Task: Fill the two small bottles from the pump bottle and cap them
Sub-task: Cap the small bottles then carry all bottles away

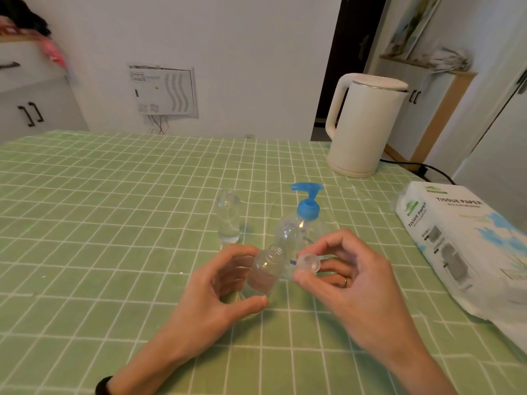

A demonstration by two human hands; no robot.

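Right now, the left hand (228, 283) is holding a small clear bottle (265, 269) low over the green checked bench (114, 223), near the front middle. Its fingers (251, 305) are curling round the body, with the thumb underneath. The bottle is tilting, its long axis leaning up and to the right and its open neck pointing toward the right hand (350, 272). That hand's thumb and fingertips are pinching a clear cap (309, 263) just beside the neck. Just behind both hands the pump bottle (306, 212) is standing upright, its blue spout pointing left. The second small bottle (228, 216) is standing upright farther back on the left, apart from the hands. A white kettle (368, 124) and a tissue pack (462, 240) are sitting at the right.
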